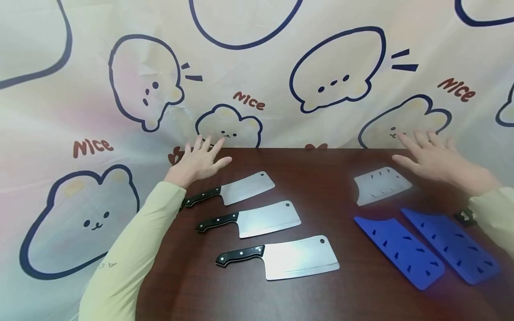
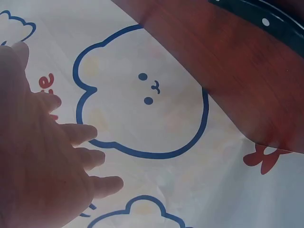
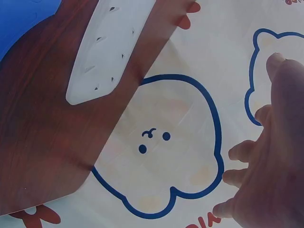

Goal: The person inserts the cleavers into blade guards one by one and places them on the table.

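My left hand [image 1: 197, 161] is held with fingers spread above the far left of the table, holding nothing. Closest to it is a cleaver [image 1: 248, 187] with a black handle. Two more cleavers, the middle one [image 1: 270, 219] and the nearest one [image 1: 302, 258], lie in a staggered row with blades to the right. On the far right, my right hand [image 1: 435, 160] is spread too, with nothing in it. Just left of that hand lies a white blade sheath [image 1: 382, 185] with small slots. Two blue slotted sheaths [image 1: 401, 252] [image 1: 451, 245] lie side by side nearer me.
The dark brown wooden table [image 1: 225, 298] ends at the back against a pale curtain [image 1: 273, 67] with cartoon bears. Its edge also shows in both wrist views. A small black object [image 1: 465, 217] sits by the right sleeve.
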A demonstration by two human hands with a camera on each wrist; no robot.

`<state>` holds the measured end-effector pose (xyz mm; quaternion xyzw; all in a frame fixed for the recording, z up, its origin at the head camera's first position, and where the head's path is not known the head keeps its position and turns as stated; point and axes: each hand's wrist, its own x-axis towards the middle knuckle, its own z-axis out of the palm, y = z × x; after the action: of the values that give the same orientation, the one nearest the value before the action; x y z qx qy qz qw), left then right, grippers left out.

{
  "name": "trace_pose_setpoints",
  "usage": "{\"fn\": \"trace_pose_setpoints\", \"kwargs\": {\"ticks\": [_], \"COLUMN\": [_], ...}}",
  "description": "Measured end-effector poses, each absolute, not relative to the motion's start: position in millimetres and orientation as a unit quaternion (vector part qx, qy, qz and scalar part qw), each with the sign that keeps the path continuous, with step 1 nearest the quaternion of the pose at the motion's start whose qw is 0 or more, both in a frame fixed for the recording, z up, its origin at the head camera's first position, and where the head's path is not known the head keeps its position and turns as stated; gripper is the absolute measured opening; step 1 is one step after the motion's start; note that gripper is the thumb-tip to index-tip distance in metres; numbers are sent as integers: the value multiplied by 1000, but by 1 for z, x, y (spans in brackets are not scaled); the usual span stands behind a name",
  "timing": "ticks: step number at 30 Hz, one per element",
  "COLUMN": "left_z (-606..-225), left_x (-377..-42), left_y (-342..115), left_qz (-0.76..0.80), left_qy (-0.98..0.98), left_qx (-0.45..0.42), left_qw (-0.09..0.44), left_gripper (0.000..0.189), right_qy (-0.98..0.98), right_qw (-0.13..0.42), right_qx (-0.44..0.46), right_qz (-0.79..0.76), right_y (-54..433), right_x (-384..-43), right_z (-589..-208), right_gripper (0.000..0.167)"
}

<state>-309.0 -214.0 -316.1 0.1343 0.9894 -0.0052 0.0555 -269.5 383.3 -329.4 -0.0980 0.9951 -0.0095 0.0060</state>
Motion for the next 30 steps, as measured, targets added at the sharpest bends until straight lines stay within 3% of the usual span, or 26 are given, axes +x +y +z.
{"fn": "trace_pose_setpoints", "kwargs": {"ticks": [12,20,30], "left_z": [-326,-336,-349], "left_x": [-296,-277,-250], "left_y": [-208,-202,-187], "left_qz": [-3,-1,-10], "left_qy": [987,985,978], "left_qx": [148,167,202], "left_qw": [56,54,54], "left_gripper": [81,79,79], "right_qy": [994,992,992], "right_qw": [19,-11,13], "right_qx": [-111,-123,-127], "right_qz": [-8,6,-6], "right_y": [377,370,362], "right_x": [-252,-241,-223], "right_z": [-336,-347,-359], "right_gripper": [89,85,86]}}
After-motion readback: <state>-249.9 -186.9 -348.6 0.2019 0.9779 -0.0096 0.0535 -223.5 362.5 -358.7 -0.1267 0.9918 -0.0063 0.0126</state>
